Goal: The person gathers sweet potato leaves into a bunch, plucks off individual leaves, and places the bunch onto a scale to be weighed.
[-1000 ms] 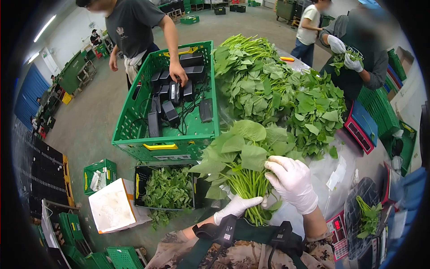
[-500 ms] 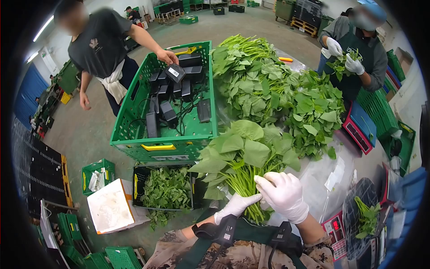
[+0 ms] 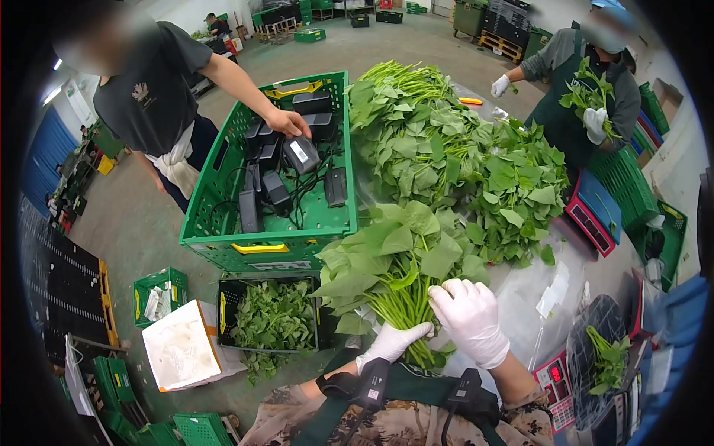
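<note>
A bunch of leafy green stems (image 3: 400, 305) is upright in front of my body, its broad leaves fanning out at the top. My left hand (image 3: 390, 346), in a white glove, wraps round the lower stems. My gloved right hand (image 3: 471, 324) is at the right edge of the bunch, fingers curled in a pinch against the stems. Whatever lies between those fingertips is hidden. Just beyond the bunch, a large pile of the same leafy greens (image 3: 424, 145) covers the table.
At left is a green crate (image 3: 195, 223) of black power adapters (image 3: 277, 192), where a person's hand (image 3: 288, 123) reaches in. A black crate of greens (image 3: 275, 316) stands below. Scales (image 3: 593, 223) are at right. Another gloved person (image 3: 595, 97) holds greens.
The other person's hand lowers an adapter into the green crate. Across the table, the co-worker's hands have moved apart, one holding greens. My right hand shifts slightly; my left keeps its grip.
</note>
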Motion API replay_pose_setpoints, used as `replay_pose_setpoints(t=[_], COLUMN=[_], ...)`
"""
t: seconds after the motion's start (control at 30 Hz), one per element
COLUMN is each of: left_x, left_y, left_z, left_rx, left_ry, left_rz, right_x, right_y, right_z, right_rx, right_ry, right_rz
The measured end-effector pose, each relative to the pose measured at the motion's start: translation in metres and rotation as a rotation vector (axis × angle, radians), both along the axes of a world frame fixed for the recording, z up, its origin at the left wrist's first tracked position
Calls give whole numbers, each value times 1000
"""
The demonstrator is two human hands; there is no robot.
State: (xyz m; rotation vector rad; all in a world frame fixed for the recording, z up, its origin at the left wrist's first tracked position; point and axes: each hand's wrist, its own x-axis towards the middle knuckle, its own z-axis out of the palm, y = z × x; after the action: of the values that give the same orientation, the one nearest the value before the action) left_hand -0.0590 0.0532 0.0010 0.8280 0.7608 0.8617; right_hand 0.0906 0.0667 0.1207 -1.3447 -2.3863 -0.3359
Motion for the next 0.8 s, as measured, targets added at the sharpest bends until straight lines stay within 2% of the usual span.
replay_pose_setpoints(t=[0.27,0.47,0.77,0.8], left_x=[-1,0,1,0], left_y=[-1,-1,1,0], left_z=[2,4,9,7], left_rx=[-5,23,-4,3], left_ry=[4,9,13,41], left_rz=[-2,-14,-1,-26], right_x=[9,9,2,3], right_y=[5,12,14,15], right_z=[-3,-13,-30,-27], right_rx=[-57,11,96,151], right_ry=[-81,-39,135,159], right_rz=[71,110,-15,-86])
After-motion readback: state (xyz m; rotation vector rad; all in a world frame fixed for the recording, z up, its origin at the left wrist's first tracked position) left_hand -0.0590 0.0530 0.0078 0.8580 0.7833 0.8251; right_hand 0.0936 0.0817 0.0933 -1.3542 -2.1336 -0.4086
